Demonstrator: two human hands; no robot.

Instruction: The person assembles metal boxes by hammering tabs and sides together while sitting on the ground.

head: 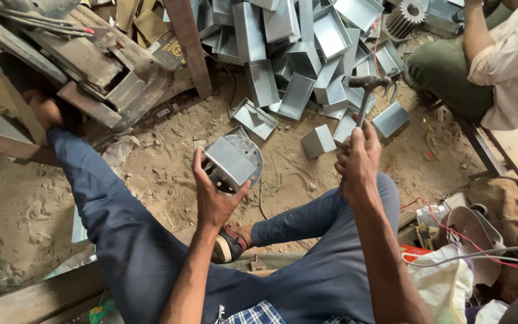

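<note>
My left hand (214, 195) grips a grey sheet-metal piece (232, 161) with a rounded end and folded sides, held tilted above the dirt floor. My right hand (358, 159) is closed around the metal handle of a hammer (367, 90), whose head is raised above the hand, to the right of the metal piece. Both of my legs in dark blue trousers stretch out below, the left one reaching toward the upper left.
A heap of grey sheet-metal boxes (307, 48) lies at the top centre, with loose ones (318, 141) on the dirt. Scrap wood and metal (91, 60) fill the upper left. Another person (499, 66) sits at upper right. Bags, red wires and tools (481, 240) crowd the right.
</note>
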